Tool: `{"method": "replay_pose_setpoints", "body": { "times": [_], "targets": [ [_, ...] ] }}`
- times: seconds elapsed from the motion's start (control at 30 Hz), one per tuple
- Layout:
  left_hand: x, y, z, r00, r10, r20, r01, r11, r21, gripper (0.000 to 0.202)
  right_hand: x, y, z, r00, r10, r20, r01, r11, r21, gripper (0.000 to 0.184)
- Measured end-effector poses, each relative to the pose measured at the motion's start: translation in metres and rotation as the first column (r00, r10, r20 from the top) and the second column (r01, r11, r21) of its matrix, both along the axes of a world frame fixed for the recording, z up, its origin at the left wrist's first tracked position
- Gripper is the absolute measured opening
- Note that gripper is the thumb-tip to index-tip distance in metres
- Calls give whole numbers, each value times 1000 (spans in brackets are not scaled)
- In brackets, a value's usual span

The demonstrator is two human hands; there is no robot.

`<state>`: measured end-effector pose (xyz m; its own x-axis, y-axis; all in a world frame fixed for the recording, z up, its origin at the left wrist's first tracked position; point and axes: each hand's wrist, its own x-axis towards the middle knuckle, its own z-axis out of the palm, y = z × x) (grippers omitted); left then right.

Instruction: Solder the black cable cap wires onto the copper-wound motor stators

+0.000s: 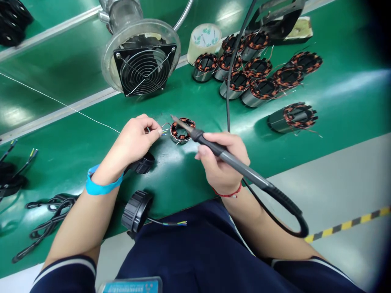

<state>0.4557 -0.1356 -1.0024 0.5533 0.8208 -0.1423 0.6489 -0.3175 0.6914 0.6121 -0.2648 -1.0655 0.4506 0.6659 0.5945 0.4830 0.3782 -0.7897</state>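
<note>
My right hand (224,162) is wrapped round a soldering iron (241,165), with its tip pointing up and left over a small motor stator (182,131). This stator has copper windings and stands on the green bench. Just left of it, my left hand (140,136) is closed in a pinch on thin wires (165,131) that reach toward the windings. A thin pale strand (88,119) runs from the upper left to behind my left hand; whether the fingers hold it is hidden. Below that hand, a black ring-shaped plastic part (143,163) is partly covered.
A fan with a round guard (146,73) stands behind the work. Several stators (259,91) are grouped at the back right beside a tape roll (206,38), and one lies apart (291,118). A black housing with wires (136,213) and coiled cables (51,215) sit near the front left.
</note>
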Motion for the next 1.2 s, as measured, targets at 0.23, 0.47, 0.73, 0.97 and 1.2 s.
{"method": "replay_pose_setpoints", "body": {
  "times": [0.23,0.47,0.73,0.97,1.2],
  "targets": [
    [1,-1,0,1000,14,17,-14,1000,-4,11,-1,-6,-8,999,48,-2,-48,999,26,16],
    [1,0,-3,1000,5,26,-6,999,35,11,-1,-5,-9,998,54,15,-54,997,46,16],
    [2,0,-3,999,20,31,-21,999,44,10,-1,-5,-9,999,45,17,-45,998,46,16],
    [2,1,-4,999,20,33,-21,999,40,10,0,-4,-9,1000,11,29,-14,996,83,17],
    [2,2,-4,999,13,49,-15,999,40,11,1,-1,-8,997,12,77,-20,994,104,27]
  ]
}}
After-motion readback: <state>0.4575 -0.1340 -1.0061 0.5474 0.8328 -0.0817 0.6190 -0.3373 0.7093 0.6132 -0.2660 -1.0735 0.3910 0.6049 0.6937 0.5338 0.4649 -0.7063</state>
